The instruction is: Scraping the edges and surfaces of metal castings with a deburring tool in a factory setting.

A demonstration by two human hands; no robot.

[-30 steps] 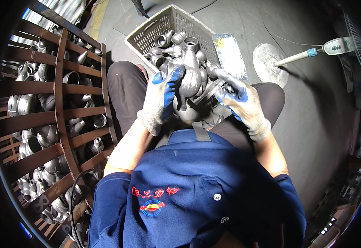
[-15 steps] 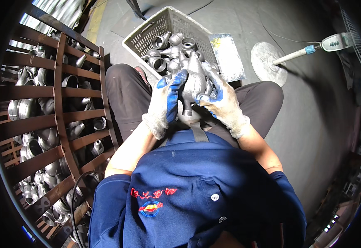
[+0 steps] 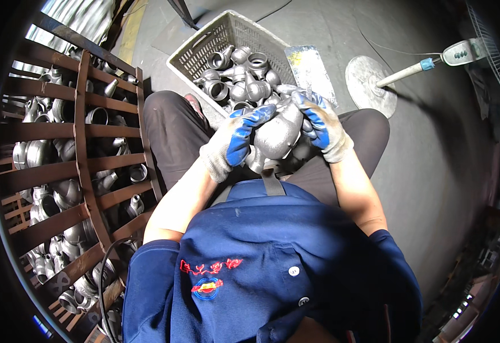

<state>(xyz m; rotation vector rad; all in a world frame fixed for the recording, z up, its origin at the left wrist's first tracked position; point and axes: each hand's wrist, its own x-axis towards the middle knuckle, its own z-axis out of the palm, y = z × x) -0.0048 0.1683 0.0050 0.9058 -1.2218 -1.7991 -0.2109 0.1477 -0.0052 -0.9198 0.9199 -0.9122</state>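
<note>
Between both hands, over my lap, is a grey metal casting (image 3: pixel 278 134) with a rounded body and a narrowing neck. My left hand (image 3: pixel 237 137), in a white knit glove with a blue coated palm, grips its left side. On the upper right, my right hand (image 3: pixel 323 126), gloved the same way, closes around the neck end; its fingertips are partly hidden. Just beyond the hands, a pale plastic crate (image 3: pixel 195 51) holds several similar castings (image 3: pixel 241 77). More grey metal shows below the held casting, but its shape is partly covered.
To my left stands a brown metal rack cage (image 3: pixel 84 131) filled with castings. A paint-stained flat board (image 3: pixel 313 74) leans at the crate's right side. Farther right, a standing fan (image 3: pixel 407 77) has its round base on the grey floor (image 3: pixel 427 188). A black cable (image 3: pixel 102 274) hangs by the cage.
The held casting has been turned, so its rounded body now faces up. My right hand has moved up from its lower right side to the neck end.
</note>
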